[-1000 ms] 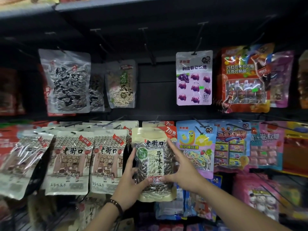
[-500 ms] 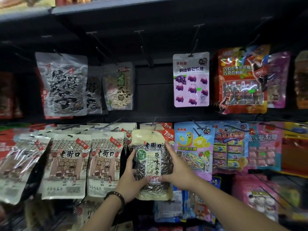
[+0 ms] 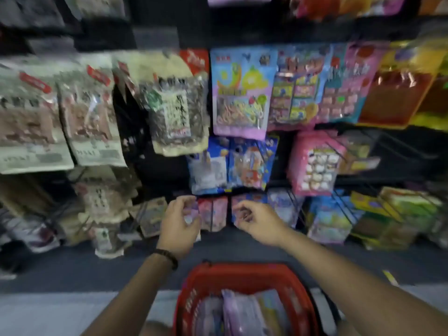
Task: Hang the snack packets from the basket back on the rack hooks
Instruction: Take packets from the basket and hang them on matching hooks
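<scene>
The view is blurred by motion. The cream sunflower-seed packet (image 3: 175, 110) hangs on the rack with no hand on it. My left hand (image 3: 180, 226) and right hand (image 3: 259, 224) hover empty, fingers loosely curled, in front of the low rows of packets. Below them, on the floor at the bottom of the view, stands the red basket (image 3: 244, 277). Several pale purple and yellow snack packets (image 3: 242, 311) lie in it.
Cream packets (image 3: 92, 117) fill the rack to the left, with colourful candy packets (image 3: 241, 93) and a pink pack (image 3: 315, 163) to the right. More packs sit low on the rack near the floor (image 3: 97, 272).
Both hands let go of the sunflower-seed packet, which stays hanging, and dropped down. The view swung downward, bringing the red basket into sight.
</scene>
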{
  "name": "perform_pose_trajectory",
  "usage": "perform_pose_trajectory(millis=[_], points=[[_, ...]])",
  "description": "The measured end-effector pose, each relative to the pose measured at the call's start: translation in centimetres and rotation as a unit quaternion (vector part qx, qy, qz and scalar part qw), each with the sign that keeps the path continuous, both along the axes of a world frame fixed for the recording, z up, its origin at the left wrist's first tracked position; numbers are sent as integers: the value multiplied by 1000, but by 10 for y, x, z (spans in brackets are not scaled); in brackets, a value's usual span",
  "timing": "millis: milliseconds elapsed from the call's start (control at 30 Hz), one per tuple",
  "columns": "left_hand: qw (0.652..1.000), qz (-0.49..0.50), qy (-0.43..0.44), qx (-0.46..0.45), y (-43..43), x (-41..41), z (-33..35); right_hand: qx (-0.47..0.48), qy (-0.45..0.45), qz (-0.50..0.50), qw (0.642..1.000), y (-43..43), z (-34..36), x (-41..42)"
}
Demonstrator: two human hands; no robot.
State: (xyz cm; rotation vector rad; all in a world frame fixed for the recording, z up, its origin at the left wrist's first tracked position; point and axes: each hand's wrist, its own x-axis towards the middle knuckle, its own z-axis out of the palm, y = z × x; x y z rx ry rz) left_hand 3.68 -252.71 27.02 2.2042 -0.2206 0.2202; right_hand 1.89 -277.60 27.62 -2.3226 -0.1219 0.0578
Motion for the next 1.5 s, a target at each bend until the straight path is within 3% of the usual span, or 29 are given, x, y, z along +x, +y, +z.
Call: perform_pose_trajectory(millis=[100, 267, 400, 533, 667, 900, 1167, 1267, 1367, 1433, 1500], points=[[989, -46, 138, 35, -16, -35, -89, 14, 91, -31, 995, -19, -90, -40], [938, -87, 318, 106, -40, -80, -196, 35, 248, -82, 965, -44, -210, -98], [891, -71, 434, 114, -57, -86, -272, 55, 304, -152, 939, -60, -262, -129], [855, -31, 495, 148, -65, -82, -359, -15, 356, -153, 922, -68, -291, -136], [848, 9, 505, 159, -88, -83, -357, -3, 379, -151, 913, -66, -310, -125], [842, 58, 532, 62, -126, -80, -358, -14, 374, -172, 911, -60, -328, -118], [864, 77, 498, -21, -118, -80, -375, 2, 386, -174, 906, -60, -308, -124], [866, 115, 475, -104, -101, -85, -370, 16, 378, -179, 908, -57, -289, -131], [859, 159, 440, -208, -97, -107, -320, 54, 370, -188, 908, -54, -274, -142], [842, 180, 410, -300, -96, -128, -287, 66, 350, -190, 915, -49, -265, -151], [811, 185, 396, -389, -94, -149, -265, 151, 325, -222, 907, -43, -254, -161]])
